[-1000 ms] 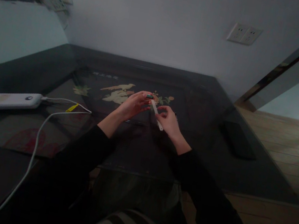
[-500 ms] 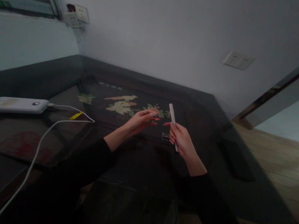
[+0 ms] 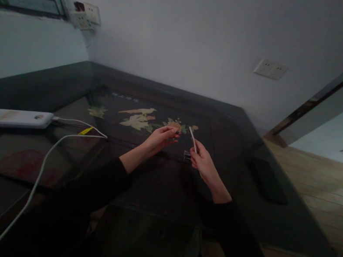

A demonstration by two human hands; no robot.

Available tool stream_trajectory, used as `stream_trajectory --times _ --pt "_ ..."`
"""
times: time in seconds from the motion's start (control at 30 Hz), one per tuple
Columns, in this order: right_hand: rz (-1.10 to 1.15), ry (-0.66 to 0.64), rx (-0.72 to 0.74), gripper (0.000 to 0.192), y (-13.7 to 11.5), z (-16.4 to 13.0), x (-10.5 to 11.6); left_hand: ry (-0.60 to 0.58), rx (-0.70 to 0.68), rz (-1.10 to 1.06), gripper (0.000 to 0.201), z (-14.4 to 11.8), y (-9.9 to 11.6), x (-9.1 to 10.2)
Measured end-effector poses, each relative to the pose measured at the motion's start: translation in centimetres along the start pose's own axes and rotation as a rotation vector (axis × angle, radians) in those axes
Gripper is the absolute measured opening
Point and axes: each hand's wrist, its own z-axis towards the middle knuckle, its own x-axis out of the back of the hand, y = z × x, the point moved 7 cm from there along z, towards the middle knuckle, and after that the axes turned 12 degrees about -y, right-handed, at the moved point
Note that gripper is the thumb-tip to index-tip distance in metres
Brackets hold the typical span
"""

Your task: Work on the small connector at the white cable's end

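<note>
Right hand: the right hand [image 3: 202,163] was raised above the table [image 3: 273,226], fingers closed on the lower part of a nail file [image 3: 193,139]
File: thin, pale strip, tilted with its free end toward 11 o'clock, clear of the table top
Left hand: the left hand [image 3: 160,137] lay at 9 o'clock of the file, near but apart from it; fingers curled inward, tips drawn together; whether they pinched anything could not be told in the dim light
Handling, judged: the file looked light, flat and stiff with slight flex; faces likely gritty, so unlikely to slip; best taken at one end, thumb on one face and fingers on the other, leaving the far half free; hard bending could snap it
Small item: a small clear object [image 3: 187,156] sat on the table just beside the right hand, at its 9 o'clock; its nature could not be made out
Table: dark glossy top with a pale bird-and-flower inlay [image 3: 140,118] at 11 o'clock of the hands
Power bank: a white power bank [image 3: 16,117] lay well apart at 9 o'clock, with a white cable [image 3: 44,163] running from it toward the near edge at 7 o'clock
Dark slab: a flat dark object [image 3: 265,180] lay at 3 o'clock, well apart from the right hand
Wall: sockets [image 3: 270,69] at 1 o'clock
</note>
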Motion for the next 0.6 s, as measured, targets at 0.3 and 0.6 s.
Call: stream_trajectory --times 0.3,0.6 --pt "-0.128 0.016 0.155 0.064 -0.9 0.1 1.1 0.040 -0.015 -0.010 0.014 -0.3 0.4 0.1" --pt "-0.121 -0.008 0.220 0.056 -2.1 -0.4 0.6 -0.005 -0.057 0.009 0.021 -0.2 0.5 -0.3"
